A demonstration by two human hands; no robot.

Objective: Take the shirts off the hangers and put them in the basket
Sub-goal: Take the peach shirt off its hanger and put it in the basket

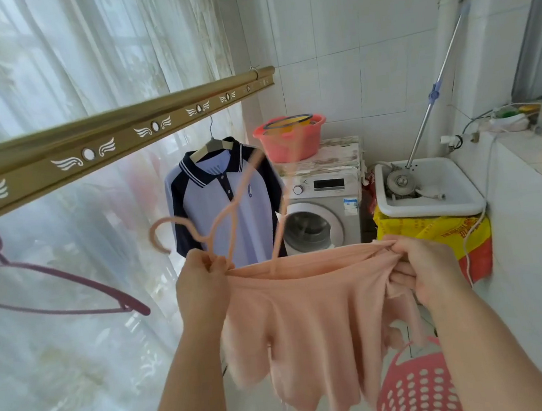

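Lowest and closest, below the right forearm, stands the pink perforated plastic basket (pixel 416 387). Only part of its rim and wall shows, and nothing can be seen inside that part. It lies down and to the right of both hands, nearer the right one, and the hem of the peach knit shirt (pixel 308 318) hangs just to its left.

The shirt is stretched sideways between the hands, its top edge running level from one to the other and the body drooping below. The right hand (pixel 426 266) is closed, pinching a bunched fold of that edge. The left hand (pixel 200 279) is also closed, fingers curled round the neck of the thin peach plastic hanger (pixel 217 217) and, it seems, the shirt's other corner.

The hanger rises up and away from the left hand, hook to the left. It is blurred, and one limb dips into the shirt's opening between the hands, so I judge it not yet fully free. Once it is, the shirt needs to go down and rightward, which suits the right hand.

Left of the left hand an empty purple plastic hanger (pixel 54 288) hangs from the gold metal drying rail (pixel 115 134). Beyond the hands a lilac and navy polo shirt (pixel 226 206) waits on its own hanger, and behind it stands a white washing machine (pixel 324 219).
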